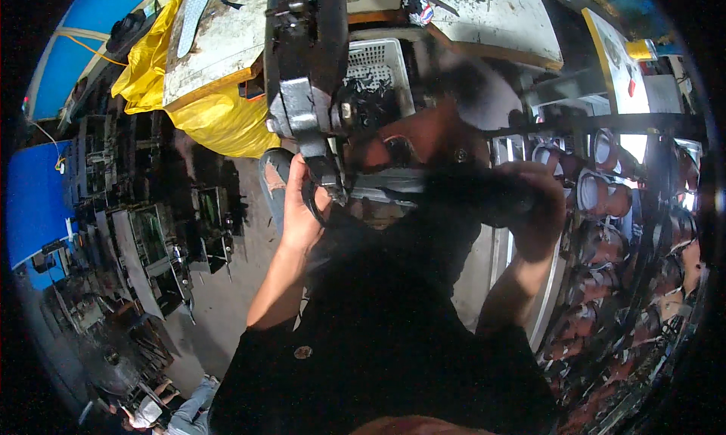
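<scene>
A dark metal machine head (306, 65) comes down in front of me, with its narrow lower tip (330, 182) beside my left hand. My left hand (301, 216) is closed around a thin curved black strip (311, 202), thumb up against the machine. Over to the right, my right hand (541, 201) is in shadow and smeared by motion. Its fingers seem closed on a dark, blurred piece (476, 195) that stretches toward the machine; its kind does not show. Behind this piece is a reddish-brown shape (431, 136), too dim to name.
A white plastic basket (404, 68) holding black scraps stands behind the machine. Worn white tables (499, 19) flank it, with a pale insole (195, 15) at left. Yellow plastic (223, 121) hangs below. Racks of brown sandals (605, 197) line the right; metal frames (144, 253) stand left.
</scene>
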The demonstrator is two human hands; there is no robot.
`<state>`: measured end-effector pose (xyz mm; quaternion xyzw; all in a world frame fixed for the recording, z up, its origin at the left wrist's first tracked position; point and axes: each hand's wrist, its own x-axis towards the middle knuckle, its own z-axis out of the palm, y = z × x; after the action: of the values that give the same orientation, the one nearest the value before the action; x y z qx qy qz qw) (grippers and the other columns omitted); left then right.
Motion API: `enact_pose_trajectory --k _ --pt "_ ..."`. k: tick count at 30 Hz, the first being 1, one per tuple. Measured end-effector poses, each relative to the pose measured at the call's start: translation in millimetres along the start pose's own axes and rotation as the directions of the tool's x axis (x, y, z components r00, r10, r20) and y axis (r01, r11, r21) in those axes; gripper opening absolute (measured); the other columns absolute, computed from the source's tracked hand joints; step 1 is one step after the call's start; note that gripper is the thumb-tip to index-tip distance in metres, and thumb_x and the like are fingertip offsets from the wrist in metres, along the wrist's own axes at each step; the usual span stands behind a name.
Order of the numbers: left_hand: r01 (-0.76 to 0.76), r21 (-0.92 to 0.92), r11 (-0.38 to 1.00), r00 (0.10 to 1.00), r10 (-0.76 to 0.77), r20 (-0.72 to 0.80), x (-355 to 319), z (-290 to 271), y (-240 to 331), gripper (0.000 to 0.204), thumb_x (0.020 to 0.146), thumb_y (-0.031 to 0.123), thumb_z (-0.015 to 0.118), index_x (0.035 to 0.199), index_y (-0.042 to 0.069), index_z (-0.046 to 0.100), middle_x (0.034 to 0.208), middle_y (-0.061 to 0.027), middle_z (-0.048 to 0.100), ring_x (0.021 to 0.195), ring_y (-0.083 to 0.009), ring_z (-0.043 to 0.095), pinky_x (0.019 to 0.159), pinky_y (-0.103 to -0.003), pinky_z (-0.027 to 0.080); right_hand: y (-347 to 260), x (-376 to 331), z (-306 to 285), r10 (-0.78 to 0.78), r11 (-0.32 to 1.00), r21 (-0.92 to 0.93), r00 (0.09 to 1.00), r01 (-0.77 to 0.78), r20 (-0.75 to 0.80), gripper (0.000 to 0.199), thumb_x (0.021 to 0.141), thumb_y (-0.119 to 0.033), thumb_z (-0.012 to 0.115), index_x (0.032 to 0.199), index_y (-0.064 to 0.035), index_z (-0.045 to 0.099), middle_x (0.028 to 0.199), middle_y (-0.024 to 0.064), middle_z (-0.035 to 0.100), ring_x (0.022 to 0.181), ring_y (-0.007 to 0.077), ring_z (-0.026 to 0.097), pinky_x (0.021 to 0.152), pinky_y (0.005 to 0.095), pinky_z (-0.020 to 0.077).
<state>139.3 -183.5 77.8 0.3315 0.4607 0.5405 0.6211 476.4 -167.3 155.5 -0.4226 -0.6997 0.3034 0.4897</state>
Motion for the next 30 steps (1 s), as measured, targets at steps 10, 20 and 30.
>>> enact_pose_trajectory --k 10,20,30 --pt "0.079 -0.185 0.98 0.996 -0.085 -0.025 -4.3 3.1 2.3 0.064 0.085 0.015 0.077 0.138 0.009 0.041 0.119 -0.0017 0.055 0.109 -0.0146 0.057 0.093 -0.03 0.048 -14.1 9.2 4.6 0.012 0.999 0.029 0.999 -0.013 0.032 0.053 0.072 -0.009 0.082 0.118 -0.0036 0.057 0.112 0.0187 0.065 0.107 0.0319 0.062 0.092 0.0405 0.0521" --pt "0.053 -0.27 0.961 0.997 -0.068 -0.045 -9.9 -11.5 -4.8 0.057 0.089 0.012 0.071 0.138 0.01 0.041 0.118 -0.0028 0.057 0.103 -0.0145 0.059 0.086 -0.03 0.05 -25.8 31.2 22.4 0.002 1.0 -0.006 0.996 -0.002 0.094 0.051 0.069 0.003 0.075 0.117 -0.0041 0.059 0.114 0.0147 0.066 0.107 0.0304 0.063 0.088 0.0394 0.0527" --pt "0.063 -0.252 0.966 0.99 -0.092 -0.106 -18.9 -27.0 2.6 0.05 0.092 0.011 0.068 0.135 0.009 0.042 0.118 -0.0063 0.058 0.104 -0.0186 0.061 0.089 -0.035 0.052 -21.2 31.2 41.4 0.151 0.988 -0.021 0.986 -0.15 0.063 0.056 0.067 0.002 0.081 0.118 -0.0057 0.061 0.112 0.0132 0.066 0.104 0.0259 0.066 0.088 0.0352 0.0538"
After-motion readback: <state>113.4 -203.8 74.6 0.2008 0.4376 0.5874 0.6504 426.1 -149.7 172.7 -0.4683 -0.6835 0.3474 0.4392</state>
